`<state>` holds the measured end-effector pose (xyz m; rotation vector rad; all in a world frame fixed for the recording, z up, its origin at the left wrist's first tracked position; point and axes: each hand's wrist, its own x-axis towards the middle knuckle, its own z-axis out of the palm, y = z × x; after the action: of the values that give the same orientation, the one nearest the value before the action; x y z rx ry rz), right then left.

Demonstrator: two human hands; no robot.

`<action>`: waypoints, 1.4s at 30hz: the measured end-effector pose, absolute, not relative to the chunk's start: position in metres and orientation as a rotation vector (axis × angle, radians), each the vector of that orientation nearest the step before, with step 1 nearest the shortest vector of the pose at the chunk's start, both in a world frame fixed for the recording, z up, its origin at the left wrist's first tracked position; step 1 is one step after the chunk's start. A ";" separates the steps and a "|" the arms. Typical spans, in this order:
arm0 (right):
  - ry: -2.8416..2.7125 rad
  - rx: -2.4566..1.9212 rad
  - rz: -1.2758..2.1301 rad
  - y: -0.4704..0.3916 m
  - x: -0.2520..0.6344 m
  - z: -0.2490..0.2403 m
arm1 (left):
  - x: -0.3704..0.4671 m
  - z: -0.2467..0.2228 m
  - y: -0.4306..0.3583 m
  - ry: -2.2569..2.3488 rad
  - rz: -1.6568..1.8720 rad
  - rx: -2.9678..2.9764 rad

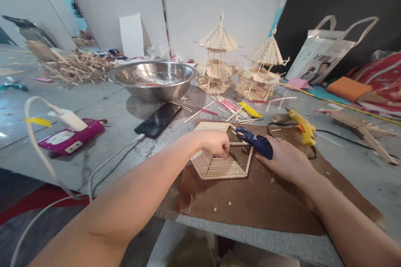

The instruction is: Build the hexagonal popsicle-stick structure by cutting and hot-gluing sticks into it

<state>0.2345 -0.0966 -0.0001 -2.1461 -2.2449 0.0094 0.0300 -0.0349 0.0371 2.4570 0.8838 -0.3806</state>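
A hexagonal frame of thin wooden sticks [224, 169] lies on a brown sheet [257, 208], part of its sides filled with parallel sticks. My left hand [216, 144] is closed over the frame's middle, fingers curled down; whatever it pinches is hidden. In my right hand [286, 160] is a pair of blue-handled clippers [258, 142], gripped from the right. Their jaws point left, close to the frame's upper right edge. A few small wood scraps [229, 203] are scattered on the sheet.
Two stick pagodas [219, 41] stand at the back beside a steel bowl [153, 77]. A yellow glue gun [302, 125] with a black cord lies right. On the left are a phone [158, 120], a purple power strip [72, 137] with white cables, and a stick pile [77, 69].
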 end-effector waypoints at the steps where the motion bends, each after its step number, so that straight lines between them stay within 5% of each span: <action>1: -2.245 -2.148 0.011 -0.096 0.234 0.000 | 0.030 0.037 -0.035 0.881 -0.382 2.461; 42: -2.238 -2.130 -0.021 -0.096 0.234 -0.002 | 0.028 0.034 -0.032 0.898 -0.344 2.404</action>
<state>0.2340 -0.0965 -0.0016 -2.1299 -2.2379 -0.0212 0.0279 -0.0322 0.0342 2.4044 0.8980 -0.3445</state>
